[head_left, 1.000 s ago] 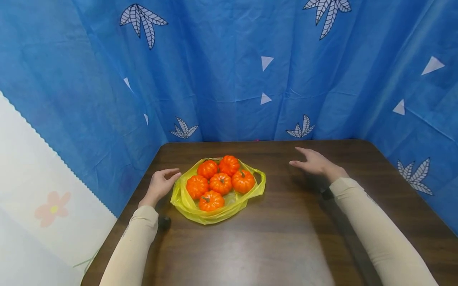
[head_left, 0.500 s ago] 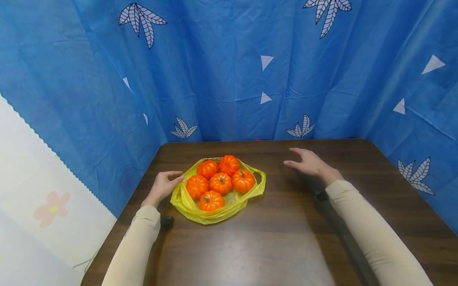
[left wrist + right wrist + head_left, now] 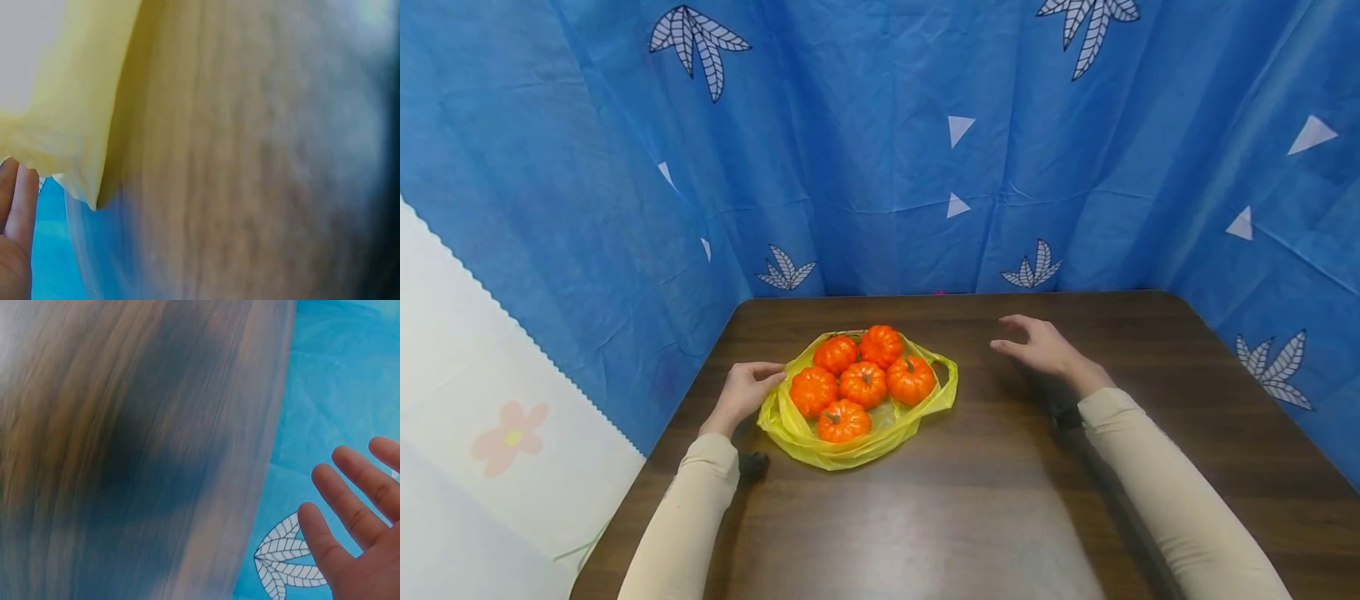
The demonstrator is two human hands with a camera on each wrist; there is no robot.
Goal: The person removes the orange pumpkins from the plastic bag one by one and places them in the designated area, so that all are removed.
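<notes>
Several small orange pumpkins (image 3: 862, 385) lie in a yellow plastic bag (image 3: 835, 457), its mouth spread wide on the table. My left hand (image 3: 741, 394) is at the bag's left rim, thumb and fingertips close together right at the plastic. I cannot tell whether they pinch it. In the left wrist view, straight fingers (image 3: 22, 206) meet the lower edge of the yellow plastic. My right hand (image 3: 1041, 346) hovers over the table to the right of the bag, holding nothing. Its fingers (image 3: 350, 500) are spread and relaxed in the right wrist view.
The brown wooden table (image 3: 970, 517) carries the bag left of centre, with a handle loop at the bag's right side. Blue curtains (image 3: 887, 167) hang behind the table and along its sides. A white cloth (image 3: 497, 417) with a flower print hangs at left.
My left hand has moved slightly right, up to the bag's rim. My right hand has drifted left toward the bag. The bag and pumpkins have stayed in place.
</notes>
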